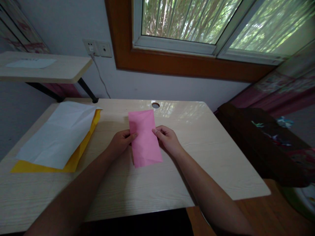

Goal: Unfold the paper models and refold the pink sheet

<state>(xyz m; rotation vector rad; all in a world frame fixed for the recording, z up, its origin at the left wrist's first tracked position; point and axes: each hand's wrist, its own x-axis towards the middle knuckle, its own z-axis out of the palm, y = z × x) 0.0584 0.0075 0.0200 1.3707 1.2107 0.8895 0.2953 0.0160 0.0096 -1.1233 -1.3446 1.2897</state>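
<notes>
A pink sheet of paper (145, 142), a narrow rectangle that looks folded, is held up over the middle of the desk. My left hand (120, 141) pinches its left edge, thumb on the near face and fingers behind. On the opposite edge, my right hand (168, 138) grips the paper the same way between thumb and fingers. Faint creases show on the pink surface. The fingers behind the paper are partly hidden.
White paper (61, 131) lies over yellow paper (73, 162) on the left of the pale wooden desk (209, 154). A raised shelf (71, 70) stands at the back left. The desk has a cable hole (155, 105) near its back edge, below a window (182, 23).
</notes>
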